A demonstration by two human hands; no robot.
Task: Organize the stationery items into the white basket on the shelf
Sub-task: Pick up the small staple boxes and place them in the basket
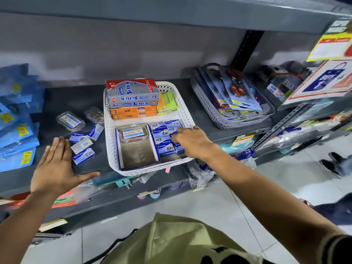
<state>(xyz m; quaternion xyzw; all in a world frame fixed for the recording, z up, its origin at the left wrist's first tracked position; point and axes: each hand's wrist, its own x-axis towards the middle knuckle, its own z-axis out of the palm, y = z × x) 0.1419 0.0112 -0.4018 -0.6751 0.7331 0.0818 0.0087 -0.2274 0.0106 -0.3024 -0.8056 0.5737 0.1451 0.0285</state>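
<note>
Dark shelf [57, 103], white basket [187, 119], loose boxes [83, 141]

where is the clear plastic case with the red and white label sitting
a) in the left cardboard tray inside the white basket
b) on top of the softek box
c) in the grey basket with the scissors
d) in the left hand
a: the clear plastic case lies at the back of the left cardboard tray inside the white basket.

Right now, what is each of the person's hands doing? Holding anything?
Left hand: open, fingers spread flat, holding nothing.
Right hand: reaching among the small blue boxes in the white basket; fingertips hidden, so a grip cannot be told.
</note>
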